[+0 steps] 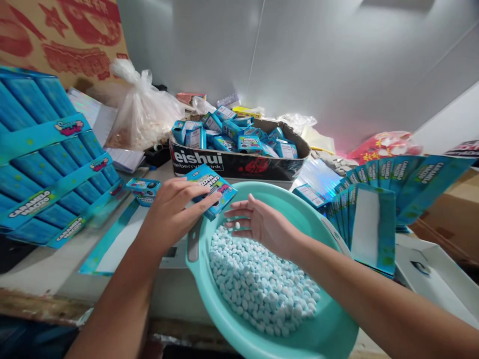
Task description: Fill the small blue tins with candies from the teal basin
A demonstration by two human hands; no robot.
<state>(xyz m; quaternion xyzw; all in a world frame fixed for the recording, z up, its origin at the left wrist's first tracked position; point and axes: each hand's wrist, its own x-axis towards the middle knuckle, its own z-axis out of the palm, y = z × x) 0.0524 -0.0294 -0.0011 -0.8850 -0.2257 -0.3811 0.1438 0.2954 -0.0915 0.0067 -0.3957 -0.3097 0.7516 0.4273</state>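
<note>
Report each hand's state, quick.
Left hand: closed on a small blue box.
Right hand: open, fingers apart, over the teal basin, a few pale pieces at its fingers.

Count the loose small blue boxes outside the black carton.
3: the box in the left hand, another beside that hand, a third beyond the basin's right rim. Others may be hidden.

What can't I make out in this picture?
All in the head view:
- Left hand's thumb: hidden behind the hand and the blue box.
- That box's small print: too small, partly under fingers.
- Turquoise basin's near rim: cut off by the bottom edge.
- Black carton's floor: hidden by packed boxes.
</note>
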